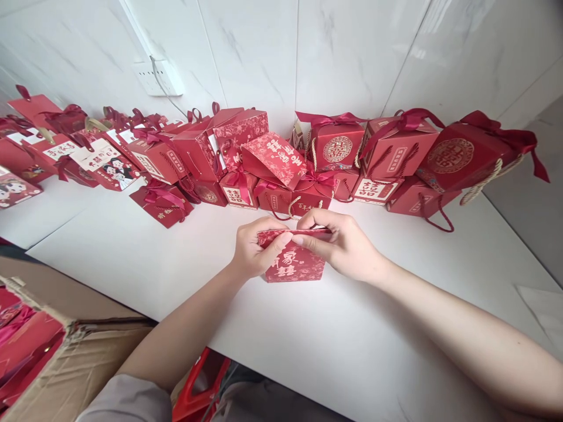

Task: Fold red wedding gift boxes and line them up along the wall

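Note:
Between my hands is a red floral gift box (303, 265) with pale Chinese characters on its front. It rests on or just above the white table; I cannot tell which. My left hand (259, 249) pinches the top edge at the left, thumb in front and fingers behind. My right hand (345, 243) grips the same edge from the right, its thumb tip close to the left thumb. The fingers behind the edge are partly hidden. Just beyond my hands stands a row of finished-looking red gift boxes, among them one with cream rope handles (314, 194).
Stacked red boxes with ribbons (391, 149) line the tiled wall (259, 53), and more crowd the left (109, 161). A cardboard carton (83, 357) holding red packaging (26, 346) stands at lower left. A red stool (200, 387) shows below the table edge. A socket (158, 78) is on the wall.

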Demonstrator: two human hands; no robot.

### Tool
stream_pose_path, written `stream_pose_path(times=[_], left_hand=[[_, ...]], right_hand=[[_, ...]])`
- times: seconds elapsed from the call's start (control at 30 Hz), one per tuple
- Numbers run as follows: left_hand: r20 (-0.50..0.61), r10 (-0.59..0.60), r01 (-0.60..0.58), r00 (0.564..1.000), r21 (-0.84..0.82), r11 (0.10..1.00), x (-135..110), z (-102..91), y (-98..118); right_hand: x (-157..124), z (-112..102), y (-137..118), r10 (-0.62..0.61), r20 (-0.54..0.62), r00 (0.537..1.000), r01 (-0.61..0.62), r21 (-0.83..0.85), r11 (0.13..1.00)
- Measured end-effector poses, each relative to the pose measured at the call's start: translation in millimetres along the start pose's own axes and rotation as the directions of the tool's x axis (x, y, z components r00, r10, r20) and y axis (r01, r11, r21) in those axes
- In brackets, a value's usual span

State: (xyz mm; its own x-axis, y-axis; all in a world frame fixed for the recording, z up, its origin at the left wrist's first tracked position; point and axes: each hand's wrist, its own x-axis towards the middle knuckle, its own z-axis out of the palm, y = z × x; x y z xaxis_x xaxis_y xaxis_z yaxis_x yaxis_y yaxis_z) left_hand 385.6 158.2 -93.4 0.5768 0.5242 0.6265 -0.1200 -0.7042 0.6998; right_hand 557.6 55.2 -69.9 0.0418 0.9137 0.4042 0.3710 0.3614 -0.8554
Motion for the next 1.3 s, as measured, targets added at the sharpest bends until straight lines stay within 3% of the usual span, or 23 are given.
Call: stream_pose_path(times=[0.17, 0.33, 0.43, 0.53, 0.7, 0.9, 0.97, 1.07, 1.13, 1.3], left_hand=[[-0.035, -0.074, 0.073, 0.997, -0.027, 0.997, -2, -0.7, -5], [-0.101, -0.181, 0.168, 0.978, -0.127, 0.978, -1, -1.0, -17], [-0.206, -0.279, 0.239, 0.938, -0.2, 0.95, 5, -1.8, -29], [-0.263, -0.425, 0.323, 0.866, -0.355, 0.878, 11, -4.3, -44], [-0.303, -0.545, 0.368, 0.782, -0.482, 0.795, 17, -13.1, -60], [-0.263, -0.608, 0.412, 0.749, -0.534, 0.738, 17, -19.6, -66], [-0.235, -0.612, 0.406, 0.755, -0.565, 0.718, 16, -18.8, -69], [-0.047, -0.564, 0.427, 0.825, -0.601, 0.675, 14, -15.6, -69], [0.051, -0.538, 0.45, 0.841, -0.617, 0.646, 14, -12.9, -67], [0.072, -0.518, 0.446, 0.852, -0.618, 0.647, 14, -10.7, -62]], right_hand=[[2, -3, 2, -0.002, 0.027, 1.0, 0.002, -0.022, 1.0], [4, 9, 32, 0.07, -0.05, 0.996, -0.055, 0.255, 0.965], [2, 18, 63, 0.19, -0.025, 0.981, -0.168, 0.37, 0.914], [-2, 19, 90, 0.24, 0.058, 0.969, -0.247, 0.302, 0.921], [-2, 9, 106, -0.05, 0.268, 0.962, 0.002, 0.178, 0.984], [-5, 9, 108, -0.089, 0.161, 0.983, 0.105, -0.092, 0.99], [-7, 8, 108, -0.072, 0.127, 0.989, 0.098, -0.213, 0.972], [-8, 7, 109, -0.035, 0.049, 0.998, 0.048, -0.274, 0.961], [-8, 6, 109, -0.025, 0.007, 1.0, 0.026, -0.223, 0.974], [-7, 7, 109, 0.044, -0.006, 0.999, -0.044, -0.021, 0.999]])
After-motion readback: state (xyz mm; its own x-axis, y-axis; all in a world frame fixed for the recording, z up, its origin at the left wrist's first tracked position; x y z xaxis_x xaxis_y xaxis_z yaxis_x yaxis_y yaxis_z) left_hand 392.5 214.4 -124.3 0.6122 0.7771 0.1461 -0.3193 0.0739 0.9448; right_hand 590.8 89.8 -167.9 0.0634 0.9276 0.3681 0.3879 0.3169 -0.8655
